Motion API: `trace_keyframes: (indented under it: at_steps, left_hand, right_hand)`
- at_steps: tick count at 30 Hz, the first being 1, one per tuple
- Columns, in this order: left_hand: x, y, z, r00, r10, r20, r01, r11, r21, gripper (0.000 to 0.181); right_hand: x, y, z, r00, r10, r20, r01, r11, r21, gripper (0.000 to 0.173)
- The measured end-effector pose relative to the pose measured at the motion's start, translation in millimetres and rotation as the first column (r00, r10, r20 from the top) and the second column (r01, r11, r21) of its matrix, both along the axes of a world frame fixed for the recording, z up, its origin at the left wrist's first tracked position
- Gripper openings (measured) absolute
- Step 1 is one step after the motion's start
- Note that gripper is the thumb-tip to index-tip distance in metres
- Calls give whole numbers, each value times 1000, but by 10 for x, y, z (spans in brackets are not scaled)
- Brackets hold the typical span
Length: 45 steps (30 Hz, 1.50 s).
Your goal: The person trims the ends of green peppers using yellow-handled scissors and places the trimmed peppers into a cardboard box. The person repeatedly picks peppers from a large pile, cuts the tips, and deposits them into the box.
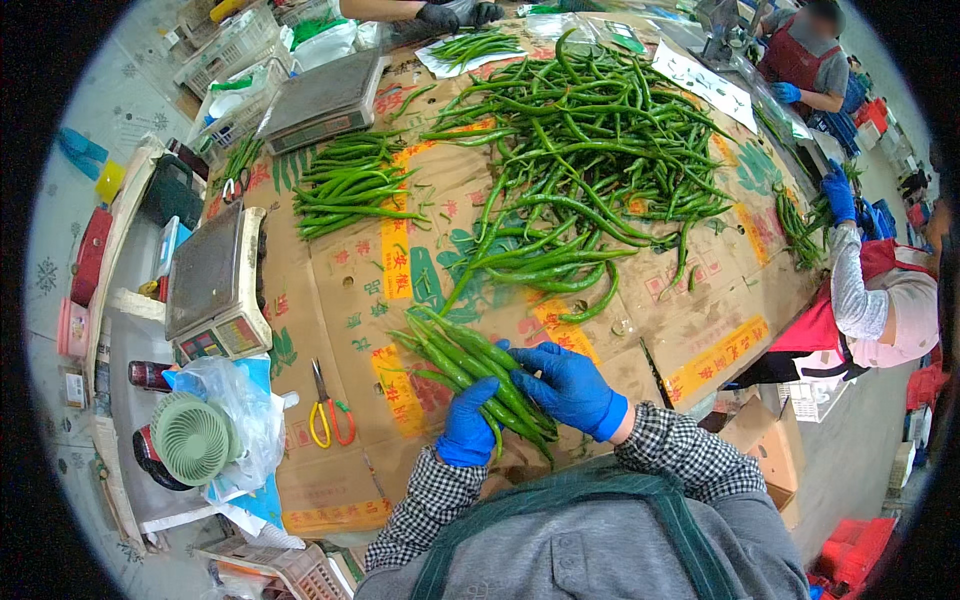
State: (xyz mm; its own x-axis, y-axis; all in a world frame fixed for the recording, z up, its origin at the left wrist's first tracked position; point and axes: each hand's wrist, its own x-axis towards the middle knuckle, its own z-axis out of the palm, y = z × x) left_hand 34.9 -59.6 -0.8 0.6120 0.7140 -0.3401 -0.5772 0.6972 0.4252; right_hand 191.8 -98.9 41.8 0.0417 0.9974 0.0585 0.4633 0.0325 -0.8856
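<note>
A bunch of long green chili peppers (480, 367) lies across my two blue-gloved hands, close to my body. My left hand (469, 424) grips the bunch from below, thumb on top. On the bunch's right side, my right hand (566, 386) closes its fingers around the peppers. Just beyond them spreads a large heap of loose green chili peppers (600, 142) on the cardboard-covered table (330, 300). To the left of the heap, a neat pile of aligned peppers (352, 187) rests flat. Scissors with yellow and red handles (330, 412) lie left of my left hand.
Two weighing scales (206, 277) (326, 97) stand along the left side. A green fan (195, 439) and a plastic bag sit at the near left. Across the table are a co-worker's dark gloves (457, 15). At right, another person's blue glove (838, 193) is near a small pepper bundle (796, 229).
</note>
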Motion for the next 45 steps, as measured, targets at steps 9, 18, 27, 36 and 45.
trace_keyframes:
  at_steps: [9, 18, 27, 36, 45]
  left_hand:
    - [-74, -23, -127, 998, -67, 15, 67, 997, -36, 61]
    - [-153, -5, -118, 988, -147, 54, 145, 989, 41, 70]
    - [-204, 120, -131, 972, -38, 230, 20, 997, 80, 63]
    - [-66, 201, -85, 988, 21, 155, -19, 1000, -18, 53]
    - [-114, 592, 202, 943, 317, 104, -309, 948, -80, 35]
  right_hand:
    - [-42, 67, -56, 997, -69, -36, 74, 983, 167, 32]
    - [180, 389, 144, 970, -25, 240, 4, 996, 88, 17]
    - [794, 762, -428, 887, -295, 354, 190, 934, 304, 19]
    - [684, 834, -588, 783, -139, 606, 105, 990, 92, 38]
    - [689, 731, -290, 902, -326, 283, 222, 913, 343, 30]
